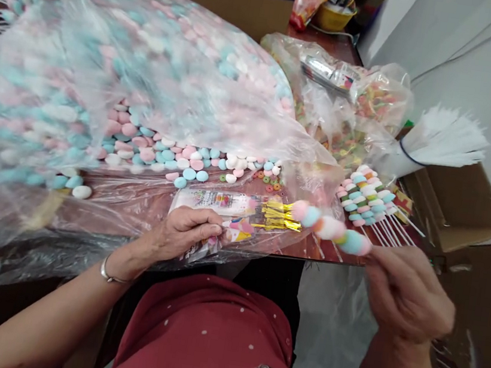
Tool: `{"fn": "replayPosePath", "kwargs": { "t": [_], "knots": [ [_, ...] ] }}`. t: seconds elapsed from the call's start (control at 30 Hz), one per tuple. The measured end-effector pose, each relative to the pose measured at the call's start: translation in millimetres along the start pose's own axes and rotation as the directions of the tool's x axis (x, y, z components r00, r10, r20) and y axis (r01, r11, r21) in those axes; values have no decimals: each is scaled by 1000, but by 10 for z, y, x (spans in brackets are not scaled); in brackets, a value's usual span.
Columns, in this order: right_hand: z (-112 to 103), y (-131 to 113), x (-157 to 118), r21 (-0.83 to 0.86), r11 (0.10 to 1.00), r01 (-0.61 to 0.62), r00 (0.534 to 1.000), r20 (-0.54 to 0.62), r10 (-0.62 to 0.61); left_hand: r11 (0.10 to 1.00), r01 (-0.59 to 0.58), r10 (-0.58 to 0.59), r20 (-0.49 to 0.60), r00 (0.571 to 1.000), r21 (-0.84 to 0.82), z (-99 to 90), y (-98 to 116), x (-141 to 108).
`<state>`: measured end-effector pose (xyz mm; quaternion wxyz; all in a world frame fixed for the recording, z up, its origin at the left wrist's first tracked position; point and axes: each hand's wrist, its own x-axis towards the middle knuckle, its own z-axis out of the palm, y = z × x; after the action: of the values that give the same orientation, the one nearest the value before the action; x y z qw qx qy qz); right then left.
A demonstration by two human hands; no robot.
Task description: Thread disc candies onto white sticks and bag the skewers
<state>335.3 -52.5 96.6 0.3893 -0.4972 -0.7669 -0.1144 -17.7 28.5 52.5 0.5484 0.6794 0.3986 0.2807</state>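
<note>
My right hand (412,290) is closed round the stick end of a marshmallow skewer (330,228), slightly blurred. Pink, blue and white marshmallows are threaded on it, with orange and yellow bits between some. It points left, above the table's front edge. My left hand (187,233) pinches a small printed plastic bag (239,230) between thumb and fingers. Beneath that hand lie more clear printed bags (211,200). Shiny gold strips (280,214) sit beside them, near the skewer's tip. The skewer's tip and the bag are apart.
A huge clear sack of marshmallows (173,78) covers the table's left and middle. Loose marshmallows (190,174) spill from its front. To the right are stacked marshmallow skewers (365,197), a bag of coloured gummy rings (374,98), a bundle of white sticks (446,138) and a cardboard box (464,207).
</note>
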Motion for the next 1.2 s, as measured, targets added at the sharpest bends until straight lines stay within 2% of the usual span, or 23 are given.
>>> {"fn": "replayPosePath", "kwargs": {
  "t": [0.07, 0.17, 0.37, 0.5, 0.63, 0.77, 0.97, 1.2],
  "knots": [
    [108, -132, 141, 63, 993, 97, 987, 124, -105, 999, 34, -34, 28, 999, -22, -2, -20, -11],
    [214, -185, 269, 65, 978, 200, 955, 211, -209, 998, 60, -58, 81, 995, -17, -29, -12, -15],
    [260, -114, 307, 35, 957, 288, 924, 252, -287, 993, 106, -100, 93, 991, -57, -94, 27, -8],
    [231, -88, 344, 53, 945, 323, 899, 296, -324, 993, 117, -111, 181, 977, -24, -140, -13, 25],
    [221, -71, 420, 69, 927, 367, 864, 344, -368, 998, 54, -64, 298, 952, 40, -209, -48, 79],
    [289, -76, 451, 113, 928, 354, 852, 371, -370, 998, 12, -35, 369, 929, 65, -238, -10, 130],
    [401, -81, 430, 192, 939, 284, 834, 433, -341, 998, 11, -31, 383, 923, 54, -275, -2, 204],
    [394, -40, 389, 152, 952, 267, 855, 418, -307, 999, 44, -52, 430, 901, 30, -314, -45, 247]
  ]
}}
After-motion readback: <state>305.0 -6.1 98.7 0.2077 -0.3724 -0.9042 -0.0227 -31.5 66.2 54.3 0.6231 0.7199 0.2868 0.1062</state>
